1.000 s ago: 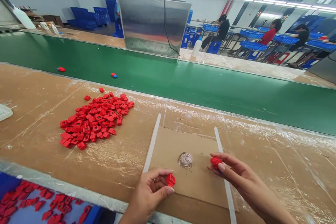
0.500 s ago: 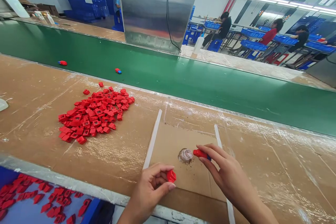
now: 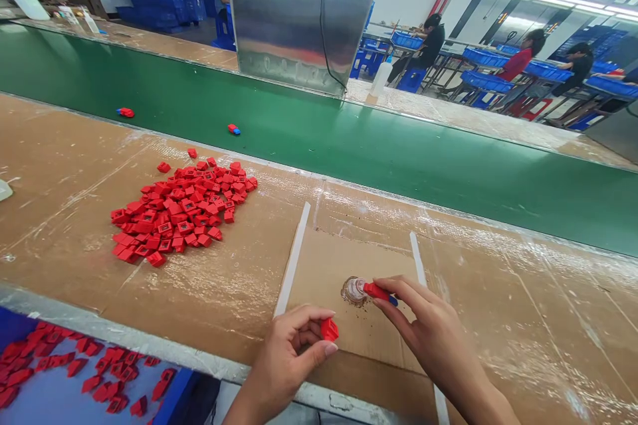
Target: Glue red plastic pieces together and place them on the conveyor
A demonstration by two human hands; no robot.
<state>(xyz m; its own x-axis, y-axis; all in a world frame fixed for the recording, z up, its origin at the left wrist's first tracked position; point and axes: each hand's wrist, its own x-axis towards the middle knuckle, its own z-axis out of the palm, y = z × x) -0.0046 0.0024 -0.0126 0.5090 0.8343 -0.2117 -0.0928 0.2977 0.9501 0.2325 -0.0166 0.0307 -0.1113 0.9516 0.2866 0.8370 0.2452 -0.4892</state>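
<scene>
Between the thumb and fingers of my left hand (image 3: 294, 355) is a small red plastic block (image 3: 329, 329). My right hand (image 3: 423, 319) pinches a red and blue plastic piece (image 3: 377, 291), its red end pointing left and its blue part partly hidden by my fingers. That red end touches, or is right at, a small round whitish lump (image 3: 354, 289) with a brown crusty rim on the cardboard sheet (image 3: 333, 259). To the left lies a large heap of red blocks (image 3: 182, 209), several with square openings.
Beyond the bench runs a green conveyor belt (image 3: 423, 159) carrying two red and blue pieces (image 3: 234, 129). A blue bin (image 3: 172, 398) of red parts sits at lower left. A metal panel (image 3: 299, 26) and a white bottle (image 3: 381, 78) stand behind; people work farther back.
My right hand has brought the red end of its piece left to the whitish lump. My left hand keeps its block, turned slightly. The pieces on the belt appear shifted rightward.
</scene>
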